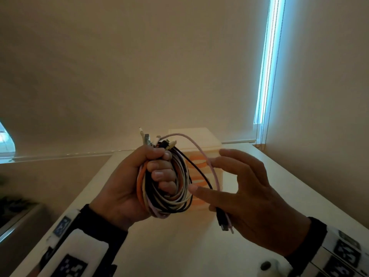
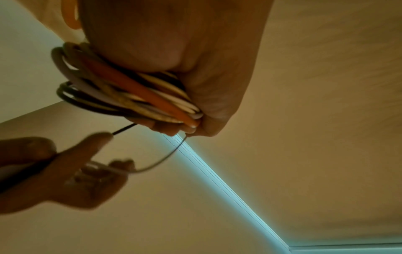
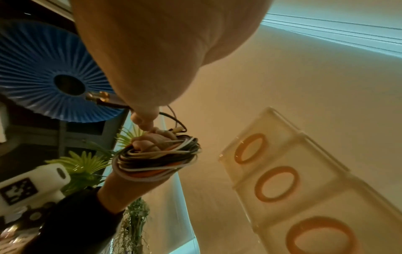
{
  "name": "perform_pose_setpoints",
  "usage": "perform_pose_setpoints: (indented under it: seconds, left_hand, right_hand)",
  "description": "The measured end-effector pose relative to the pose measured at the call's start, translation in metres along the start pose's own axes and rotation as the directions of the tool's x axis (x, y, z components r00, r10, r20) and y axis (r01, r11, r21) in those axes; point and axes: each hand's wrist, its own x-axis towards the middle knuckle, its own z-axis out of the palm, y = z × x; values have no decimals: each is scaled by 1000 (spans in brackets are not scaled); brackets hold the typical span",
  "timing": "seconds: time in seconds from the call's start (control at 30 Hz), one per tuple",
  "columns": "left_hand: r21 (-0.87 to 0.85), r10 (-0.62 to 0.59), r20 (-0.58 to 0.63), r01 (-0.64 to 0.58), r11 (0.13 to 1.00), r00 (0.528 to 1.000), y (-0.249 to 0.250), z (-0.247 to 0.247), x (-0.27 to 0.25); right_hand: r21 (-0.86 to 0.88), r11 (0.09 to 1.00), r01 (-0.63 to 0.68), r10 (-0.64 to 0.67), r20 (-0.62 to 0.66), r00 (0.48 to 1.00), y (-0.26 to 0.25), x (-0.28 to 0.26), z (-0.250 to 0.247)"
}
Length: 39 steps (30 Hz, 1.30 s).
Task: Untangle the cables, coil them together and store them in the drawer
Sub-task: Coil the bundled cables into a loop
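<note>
My left hand [image 1: 157,172] grips a coil of cables [image 1: 179,198] in orange, black, white and pink, with several plugs sticking up above the fist. A pink strand [image 1: 201,154] and a black strand [image 1: 199,172] loop out of the coil to my right hand [image 1: 203,175]. They run under its thumb, the fingers are spread, and a black plug [image 1: 222,222] hangs below. The right wrist view shows the coil [image 3: 156,159] beside a translucent drawer unit [image 3: 276,183] with orange ring handles. In the head view the drawer unit [image 1: 201,136] stands just behind the hands.
A white table [image 1: 179,246] lies under the hands, against a plain wall. Blind cords [image 1: 265,76] hang by the bright window strip at right. A blue pleated disc [image 3: 43,72] and green plants [image 3: 85,165] show in the right wrist view.
</note>
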Motion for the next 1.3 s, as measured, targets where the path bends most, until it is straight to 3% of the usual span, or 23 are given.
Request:
perform_pose_setpoints:
  seconds: [0.1,0.23,0.33,0.4,0.5,0.67,0.77,0.97,1.13,1.3]
  left_hand:
    - [-3,6,-25,-6,1000,1000,3,1,-2]
    - [-18,8,-32,-8,1000,999,7,3,-6]
    - [-21,-17,-32,16,1000,999,3,4,-4]
    - [-25,-18,-44,17,1000,999,0,5,-2]
    - [-34,16,-78,-19,999,997,1,7,-1]
    - [21,114,-194,-112,993,974,0,14,-2]
    - [39,117,-237,-111,993,964,-3,24,-2]
    - [146,173,-336,-130,981,926,-7,21,-1]
    - [171,199,-377,-143,975,904,-14,23,2]
    - [193,229,-402,-162,968,887,-20,23,3]
  right_hand:
    - [-28,999,45,-46,-38,998,-3,13,-5]
    - [129,982,138,-143,29,989,1,19,3]
    - [379,925,-27,50,-52,997,-2,24,2]
    - [519,849,-98,203,-151,967,-9,26,0]
    - [597,792,-128,327,-237,915,-25,29,8]
    - [690,703,-174,443,-233,866,-46,34,27]
    - [671,711,-212,482,-245,841,-51,38,33]
    - [630,734,-254,479,-215,851,-51,39,41]
    - [753,577,-317,585,-110,803,-52,40,44]
    - [739,553,-385,627,-64,776,-55,45,47]
